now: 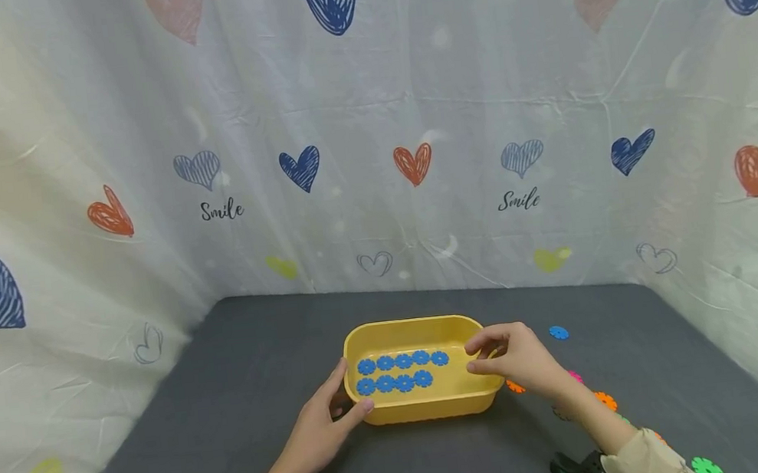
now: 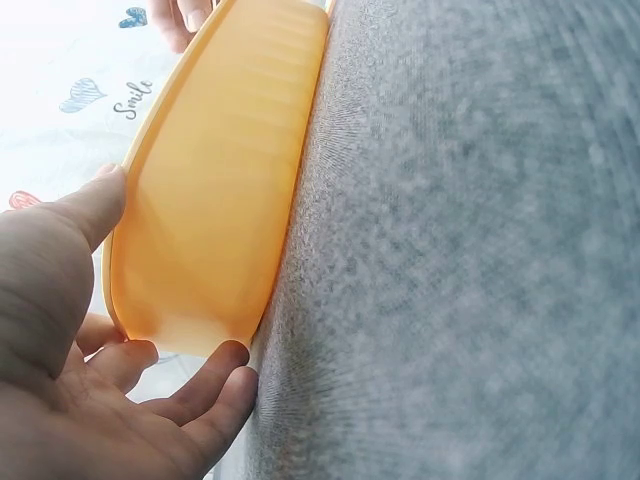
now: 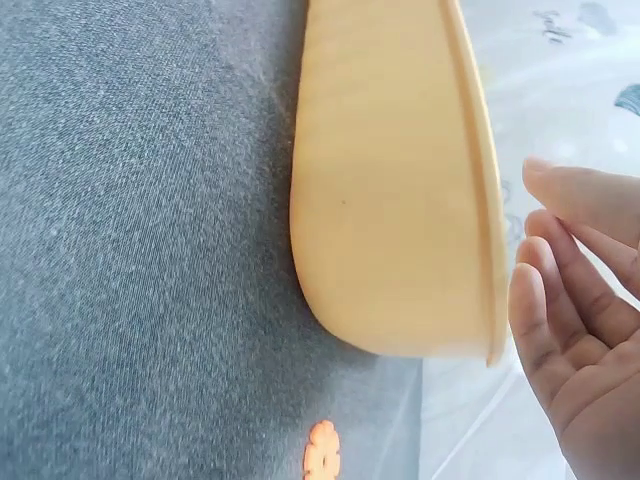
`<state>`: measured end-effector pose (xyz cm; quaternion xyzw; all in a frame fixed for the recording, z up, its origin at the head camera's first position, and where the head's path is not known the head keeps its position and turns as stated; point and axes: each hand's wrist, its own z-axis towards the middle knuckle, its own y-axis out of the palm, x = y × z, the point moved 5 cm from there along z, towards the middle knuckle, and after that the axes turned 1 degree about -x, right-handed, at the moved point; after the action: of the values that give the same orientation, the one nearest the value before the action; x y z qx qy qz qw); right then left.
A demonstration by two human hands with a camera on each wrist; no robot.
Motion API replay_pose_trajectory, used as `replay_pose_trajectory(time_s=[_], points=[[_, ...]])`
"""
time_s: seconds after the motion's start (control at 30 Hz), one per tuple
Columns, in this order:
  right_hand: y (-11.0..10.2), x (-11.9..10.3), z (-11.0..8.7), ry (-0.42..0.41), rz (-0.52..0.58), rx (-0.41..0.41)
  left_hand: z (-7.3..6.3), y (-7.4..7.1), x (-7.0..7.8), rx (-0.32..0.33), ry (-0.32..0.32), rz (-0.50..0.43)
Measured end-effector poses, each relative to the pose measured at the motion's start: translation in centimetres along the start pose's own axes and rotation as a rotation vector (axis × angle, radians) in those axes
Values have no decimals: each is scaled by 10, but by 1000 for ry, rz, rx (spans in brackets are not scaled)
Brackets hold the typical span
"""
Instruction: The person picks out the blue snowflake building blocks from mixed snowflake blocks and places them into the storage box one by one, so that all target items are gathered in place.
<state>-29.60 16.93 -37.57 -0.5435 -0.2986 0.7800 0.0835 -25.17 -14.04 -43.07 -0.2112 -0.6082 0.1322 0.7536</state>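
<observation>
A yellow plastic basin [image 1: 432, 410] stands on the dark grey table. Inside it, several blue flower-shaped discs [image 1: 404, 382] lie in two rows toward the left and middle. My left hand [image 1: 322, 423] grips the basin's left end, thumb at the front rim and fingers round the end wall; the left wrist view shows the fingertips against the basin's side [image 2: 215, 180]. Over the basin's right end hovers my right hand [image 1: 519, 356], fingers loosely bent and thumb apart from them. Nothing shows between those fingers in the right wrist view, where the hand [image 3: 590, 290] is beside the rim.
Right of the basin, a blue disc [image 1: 559, 332] lies alone on the table [image 1: 260, 357]. Orange [image 1: 605, 401], pink and green discs [image 1: 707, 467] are scattered under and beside the right forearm. A black object [image 1: 577, 470] shows by the right sleeve. A heart-printed curtain [image 1: 403, 72] hangs behind.
</observation>
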Motion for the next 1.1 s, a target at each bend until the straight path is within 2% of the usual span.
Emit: replay_pose_trajectory(time_s=[0.13, 0.33, 0.53, 0.8, 1.1], points=[[-5, -1, -7, 21, 8, 21, 0, 0, -1, 5, -2, 13], [-11, 2, -19, 97, 45, 85, -1, 0, -2, 8, 4, 11], [-23, 8, -28, 118, 55, 150, -1, 0, -2, 4, 13, 14], [-42, 21, -41, 142, 66, 177, 0, 0, -2, 1, 20, 19], [-61, 30, -53, 207, 56, 201, 0, 0, -2, 1, 21, 13]])
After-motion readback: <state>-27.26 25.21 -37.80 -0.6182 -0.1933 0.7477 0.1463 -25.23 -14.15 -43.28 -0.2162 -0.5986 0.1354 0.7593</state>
